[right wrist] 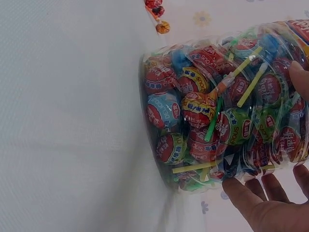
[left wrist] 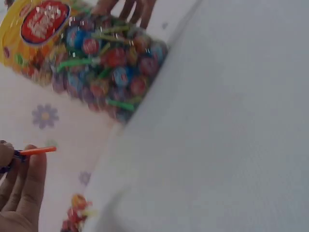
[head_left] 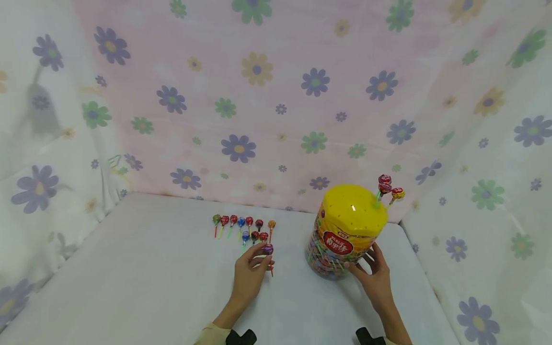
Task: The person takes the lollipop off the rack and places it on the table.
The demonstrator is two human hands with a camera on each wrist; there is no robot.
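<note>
A clear lollipop jar point(head_left: 334, 256) with a yellow lid point(head_left: 351, 211) stands on the white cloth, packed with wrapped lollipops point(right wrist: 203, 106). Three lollipops point(head_left: 386, 187) stick up from the lid's far right edge. My right hand point(head_left: 366, 262) grips the jar's lower side, with the thumb point(right wrist: 301, 77) on one side and the fingers point(right wrist: 251, 193) at the base. My left hand point(head_left: 262, 256) pinches a purple lollipop point(head_left: 268, 249) with an orange stick point(left wrist: 37, 151), low over the cloth. It is just in front of a row of several lollipops point(head_left: 241, 225) lying flat.
White cloth point(head_left: 142, 268) covers the table. Floral fabric walls point(head_left: 258, 96) close in the back and both sides. The jar stands near the right wall. Bare cloth stretches to the left of the lollipop row and in front of both hands.
</note>
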